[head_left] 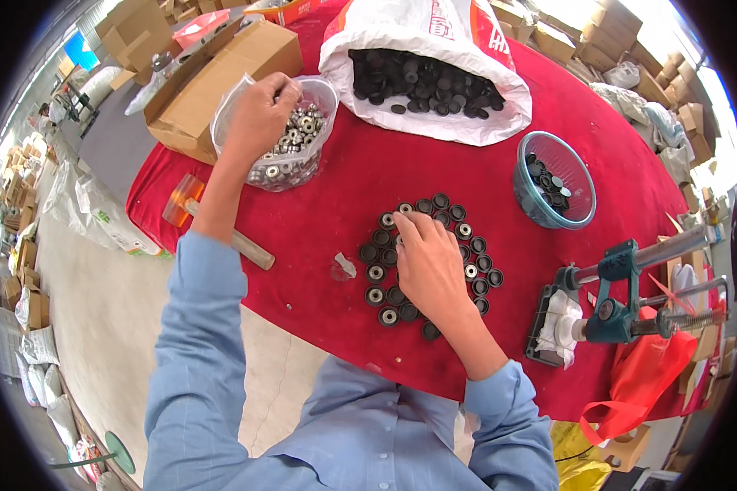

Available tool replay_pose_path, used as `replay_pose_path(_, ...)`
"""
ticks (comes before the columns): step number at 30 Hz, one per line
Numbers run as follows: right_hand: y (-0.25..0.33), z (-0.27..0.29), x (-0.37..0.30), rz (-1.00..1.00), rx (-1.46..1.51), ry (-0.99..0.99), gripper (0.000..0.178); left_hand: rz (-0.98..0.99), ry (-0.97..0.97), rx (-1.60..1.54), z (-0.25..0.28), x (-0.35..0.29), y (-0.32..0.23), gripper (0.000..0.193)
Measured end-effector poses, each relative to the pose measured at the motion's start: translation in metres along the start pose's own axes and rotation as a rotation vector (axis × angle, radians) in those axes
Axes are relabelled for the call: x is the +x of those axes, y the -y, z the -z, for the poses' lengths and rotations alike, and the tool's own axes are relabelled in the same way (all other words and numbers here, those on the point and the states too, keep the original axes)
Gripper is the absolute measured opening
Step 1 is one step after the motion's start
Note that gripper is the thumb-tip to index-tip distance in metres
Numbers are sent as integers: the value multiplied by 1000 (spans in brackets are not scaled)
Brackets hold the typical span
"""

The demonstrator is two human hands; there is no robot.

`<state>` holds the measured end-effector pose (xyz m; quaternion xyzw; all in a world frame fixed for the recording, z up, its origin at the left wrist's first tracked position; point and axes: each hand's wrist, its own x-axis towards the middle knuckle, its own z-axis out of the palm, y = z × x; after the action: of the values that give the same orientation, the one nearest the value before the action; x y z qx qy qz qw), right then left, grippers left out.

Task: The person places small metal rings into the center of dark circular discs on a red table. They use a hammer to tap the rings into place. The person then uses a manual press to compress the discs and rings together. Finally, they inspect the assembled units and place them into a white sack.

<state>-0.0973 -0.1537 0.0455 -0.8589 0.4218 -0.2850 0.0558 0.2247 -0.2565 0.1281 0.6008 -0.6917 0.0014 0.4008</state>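
My left hand (262, 114) is at the clear, bag-lined plastic tub (330, 98) of small metal bearings (305, 124). Its fingers are curled together above the tub's far side, and anything inside them is hidden. My right hand (428, 268) bends down over a loose cluster of round black caps (478, 245) on the red cloth. Its fingers are close together, with a bit of metal showing beneath them; what they hold is covered. Several caps have a metal bearing seated inside, such as the bearing (375, 295) at the cluster's left.
A white sack (499, 123) spills black caps at the back. A blue bowl (588, 209) with dark pieces stands right of it. Nearer on the right is a green hand press (618, 286). A mallet (252, 250) and a cardboard box (246, 61) lie at left.
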Motion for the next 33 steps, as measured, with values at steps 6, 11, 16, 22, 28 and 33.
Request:
replay_pose_path(6,24,57,-56,-103,180,44,34,-196,-113,119,-5,-18,5,23)
replay_pose_path(11,48,52,-111,-158,424,63,26,174,-508,-52,45,-148,-9,14)
replay_pose_path(16,62,34,-133,-131,513,206,24,708,-242,546,8,-212,87,77)
replay_pose_path(22,72,34,-124,-157,601,227,26,865,-257,232,24,-205,171,63)
replay_pose_path(28,78,34,-104,-213,816,220,39,882,-417,-798,39,-251,56,41)
replay_pose_path(33,87,30,-97,-237,892,422,71,651,-298,-1061,-13,-294,-95,67)
